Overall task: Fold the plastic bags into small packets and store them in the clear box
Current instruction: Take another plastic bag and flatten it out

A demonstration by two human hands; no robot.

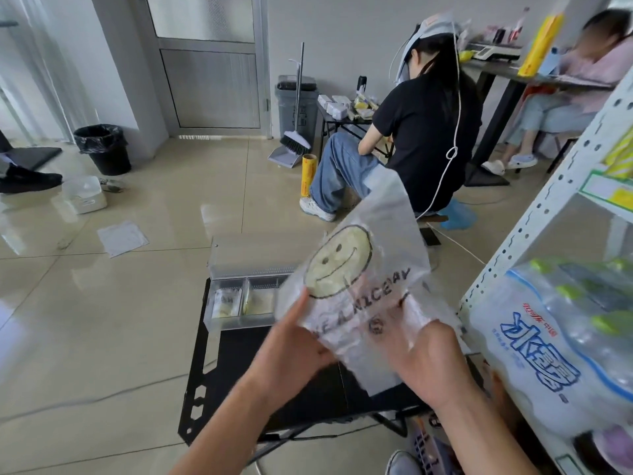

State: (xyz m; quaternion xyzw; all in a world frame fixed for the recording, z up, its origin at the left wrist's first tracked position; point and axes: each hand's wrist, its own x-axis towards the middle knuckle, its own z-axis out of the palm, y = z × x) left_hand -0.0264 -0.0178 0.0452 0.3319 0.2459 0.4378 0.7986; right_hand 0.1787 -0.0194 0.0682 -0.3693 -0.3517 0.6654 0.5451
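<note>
I hold up a translucent plastic bag (370,255) printed with a yellow smiley face and black lettering, above a low black table (236,378). My left hand (294,347) grips the bag's lower left edge. Gripping the lower right part is my right hand (428,358), its fingers partly behind the plastic. The clear box (239,296) stands open at the table's far edge, its lid raised. Folded packets lie in its left compartments. The bag hides the box's right side.
A white metal shelf (548,214) with a pack of water bottles (561,334) stands close on my right. A person in a black shirt (421,132) sits ahead. On the tiled floor to the left lie a flat bag (122,237), a clear container (84,194) and a black bin (104,149).
</note>
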